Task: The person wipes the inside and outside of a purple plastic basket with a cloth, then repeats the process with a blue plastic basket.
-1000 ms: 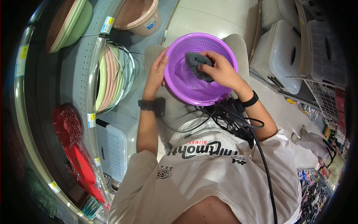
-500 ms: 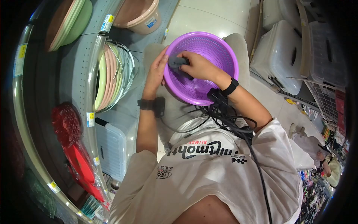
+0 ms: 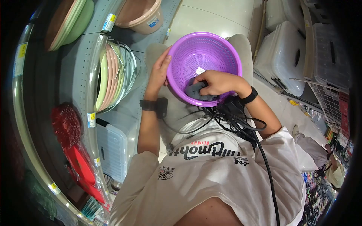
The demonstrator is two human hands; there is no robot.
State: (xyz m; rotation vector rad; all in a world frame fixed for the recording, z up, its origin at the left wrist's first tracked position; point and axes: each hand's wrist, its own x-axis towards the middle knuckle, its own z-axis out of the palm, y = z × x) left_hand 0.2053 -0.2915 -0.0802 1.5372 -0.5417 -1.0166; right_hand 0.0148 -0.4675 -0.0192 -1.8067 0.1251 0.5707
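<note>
A purple plastic colander (image 3: 204, 56) with a perforated wall rests on my lap, its opening facing up. My left hand (image 3: 160, 71) grips its left rim, fingers along the outside. Inside the bowl, my right hand (image 3: 218, 82) is closed on a dark grey cloth (image 3: 198, 91), pressing it against the inner wall on the side nearest my body. A small white label (image 3: 200, 71) shows at the colander's bottom, just beyond the right hand. Part of the cloth is hidden under the fingers.
Shelves on the left hold stacked basins (image 3: 113, 77), a pinkish tub (image 3: 141, 17), a clear lidded box (image 3: 113, 150) and a red item in plastic wrap (image 3: 77, 150). Translucent storage boxes (image 3: 283, 56) stand on the right. Black cables (image 3: 241, 120) lie across my waist. Another person (image 3: 320, 154) is at far right.
My right hand has moved the cloth from the colander's left inner wall to the side near my body, uncovering the white label. The left hand keeps its place on the rim.
</note>
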